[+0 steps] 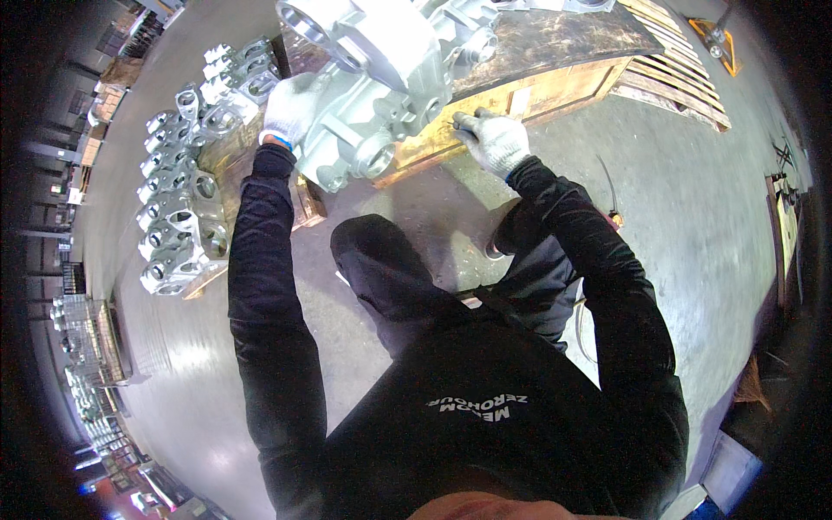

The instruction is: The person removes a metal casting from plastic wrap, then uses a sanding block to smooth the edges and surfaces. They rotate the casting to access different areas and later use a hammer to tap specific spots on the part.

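Note:
A large silver-grey metal casting (347, 130) with round bored openings stands at the top middle, on the dark top of a wooden crate (568, 39). My left hand (295, 108), in a white glove, lies against the casting's left side and holds it; its fingertips blend into the bright metal. To the right of the casting, just in front of the crate's side, my right hand (496, 143) is closed with its fingers curled. Its glove is white with greyish fingertips. Whatever it pinches, if anything, is too small to make out.
Rows of similar castings (178, 195) stand on a wooden pallet to the left. A slatted pallet (672, 74) lies right of the crate, with a yellow pallet jack (716, 39) beyond. A thin hose (609, 186) rises from the floor at right. Racks line the far left.

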A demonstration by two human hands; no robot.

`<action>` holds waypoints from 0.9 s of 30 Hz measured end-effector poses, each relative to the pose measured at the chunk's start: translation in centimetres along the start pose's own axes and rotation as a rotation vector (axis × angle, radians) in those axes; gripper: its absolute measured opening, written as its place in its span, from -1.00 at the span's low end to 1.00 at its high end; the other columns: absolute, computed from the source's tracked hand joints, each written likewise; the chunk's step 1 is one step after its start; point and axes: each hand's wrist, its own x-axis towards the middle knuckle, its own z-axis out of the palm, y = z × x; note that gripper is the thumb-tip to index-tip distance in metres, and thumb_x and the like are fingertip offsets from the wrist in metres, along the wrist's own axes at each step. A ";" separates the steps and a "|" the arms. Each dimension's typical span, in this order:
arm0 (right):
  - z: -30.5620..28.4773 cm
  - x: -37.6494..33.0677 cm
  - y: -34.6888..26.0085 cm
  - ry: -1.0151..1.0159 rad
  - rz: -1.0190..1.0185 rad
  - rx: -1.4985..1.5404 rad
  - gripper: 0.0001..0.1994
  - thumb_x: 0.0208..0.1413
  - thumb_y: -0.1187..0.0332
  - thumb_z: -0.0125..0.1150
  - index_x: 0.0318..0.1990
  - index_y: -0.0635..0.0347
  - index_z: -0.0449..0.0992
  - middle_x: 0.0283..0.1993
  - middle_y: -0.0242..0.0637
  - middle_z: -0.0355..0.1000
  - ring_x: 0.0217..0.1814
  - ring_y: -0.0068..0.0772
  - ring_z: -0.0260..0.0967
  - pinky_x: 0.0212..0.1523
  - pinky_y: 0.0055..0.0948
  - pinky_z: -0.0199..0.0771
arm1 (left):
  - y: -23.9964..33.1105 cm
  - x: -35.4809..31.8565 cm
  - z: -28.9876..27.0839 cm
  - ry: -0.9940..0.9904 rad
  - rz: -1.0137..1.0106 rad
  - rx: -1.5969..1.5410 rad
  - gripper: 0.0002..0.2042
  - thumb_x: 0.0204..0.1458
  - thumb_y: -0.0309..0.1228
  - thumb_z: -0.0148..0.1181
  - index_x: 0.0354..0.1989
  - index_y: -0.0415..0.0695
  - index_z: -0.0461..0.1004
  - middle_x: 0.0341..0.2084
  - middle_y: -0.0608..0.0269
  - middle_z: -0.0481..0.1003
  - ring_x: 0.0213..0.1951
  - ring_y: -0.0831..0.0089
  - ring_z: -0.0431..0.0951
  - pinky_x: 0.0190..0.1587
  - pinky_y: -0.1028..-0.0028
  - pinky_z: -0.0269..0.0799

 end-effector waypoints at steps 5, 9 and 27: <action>0.4 3.7 1.4 0.080 -0.160 -0.149 -0.72 0.27 0.10 0.13 0.05 -0.12 0.56 -0.14 -0.20 0.52 -0.21 -0.08 0.55 -0.20 -0.09 0.52 | -0.8 1.3 -0.3 0.010 0.032 0.041 -0.54 0.22 -0.11 0.20 0.07 -0.29 0.58 -0.02 -0.09 0.61 0.04 0.17 0.59 0.16 0.32 0.39; 1.4 5.3 3.3 0.047 -0.224 -0.166 -0.69 0.25 0.08 0.14 0.07 -0.13 0.56 -0.09 -0.18 0.55 -0.22 -0.06 0.56 -0.19 -0.08 0.54 | -1.2 1.0 -0.2 0.113 0.174 0.233 -0.62 0.20 -0.14 0.22 -0.03 -0.22 0.62 -0.16 -0.11 0.64 -0.08 0.10 0.65 0.01 0.31 0.47; -2.0 6.8 -2.1 -0.044 0.052 0.112 -0.67 0.19 -0.01 0.21 -0.23 0.01 0.69 -0.36 -0.03 0.58 -0.27 0.08 0.57 -0.25 -0.03 0.56 | -1.8 1.5 0.3 0.033 0.128 0.029 -0.66 0.24 -0.16 0.19 -0.11 -0.24 0.62 -0.33 0.01 0.62 -0.26 0.30 0.56 -0.10 0.31 0.44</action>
